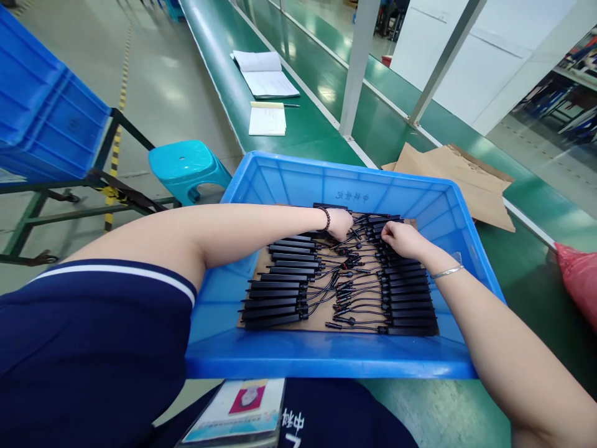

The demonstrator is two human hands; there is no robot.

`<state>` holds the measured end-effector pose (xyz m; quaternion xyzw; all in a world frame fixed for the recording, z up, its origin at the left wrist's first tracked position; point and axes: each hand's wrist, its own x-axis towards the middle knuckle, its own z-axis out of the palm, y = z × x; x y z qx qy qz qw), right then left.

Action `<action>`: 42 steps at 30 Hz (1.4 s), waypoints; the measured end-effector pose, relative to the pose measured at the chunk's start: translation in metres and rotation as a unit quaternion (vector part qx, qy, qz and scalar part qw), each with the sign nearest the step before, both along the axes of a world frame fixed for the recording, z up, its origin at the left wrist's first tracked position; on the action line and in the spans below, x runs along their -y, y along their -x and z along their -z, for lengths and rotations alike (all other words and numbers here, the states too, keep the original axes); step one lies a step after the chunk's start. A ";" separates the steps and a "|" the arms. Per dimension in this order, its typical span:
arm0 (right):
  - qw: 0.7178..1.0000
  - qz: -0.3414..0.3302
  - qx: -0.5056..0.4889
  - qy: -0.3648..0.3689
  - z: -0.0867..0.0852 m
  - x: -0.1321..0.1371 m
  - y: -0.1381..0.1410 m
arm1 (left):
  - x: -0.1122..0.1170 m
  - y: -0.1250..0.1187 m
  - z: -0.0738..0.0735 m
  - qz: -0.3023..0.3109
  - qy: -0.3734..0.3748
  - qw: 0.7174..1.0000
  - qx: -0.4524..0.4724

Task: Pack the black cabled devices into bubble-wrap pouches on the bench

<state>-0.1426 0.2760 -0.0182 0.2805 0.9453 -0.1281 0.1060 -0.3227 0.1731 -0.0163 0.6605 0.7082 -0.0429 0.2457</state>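
A blue plastic bin sits on the green bench in front of me. Inside, on a brown cardboard sheet, lie two rows of black stick-shaped parts with thin black cables: a left row and a right row. My left hand reaches to the far end of the rows with fingers curled down among the cables. My right hand rests on the top of the right row, fingers bent onto a black part. What either hand's fingertips grip is hidden.
A torn cardboard piece lies right of the bin, a red bag at the far right. An open notebook and a notepad lie further along the bench. A teal stool and blue crates on a cart stand left.
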 end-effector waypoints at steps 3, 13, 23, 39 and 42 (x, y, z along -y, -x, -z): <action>1.000 -0.003 0.003 0.003 0.001 0.000 0.000 | -0.003 0.003 -0.006 -0.002 0.008 1.000 0.014; 1.000 0.002 -0.004 0.007 0.000 0.002 0.001 | -0.012 0.031 -0.018 -0.028 0.037 0.995 0.087; 0.970 0.124 -0.197 0.069 -0.017 -0.011 -0.001 | -0.011 0.002 0.000 -0.143 -0.132 0.903 0.382; 0.939 0.143 -0.254 0.184 0.010 0.009 0.013 | -0.011 -0.016 0.022 -0.238 -0.093 0.815 0.521; 0.942 0.153 -0.246 0.167 0.012 0.009 0.013 | -0.011 -0.018 0.024 -0.235 -0.108 0.825 0.502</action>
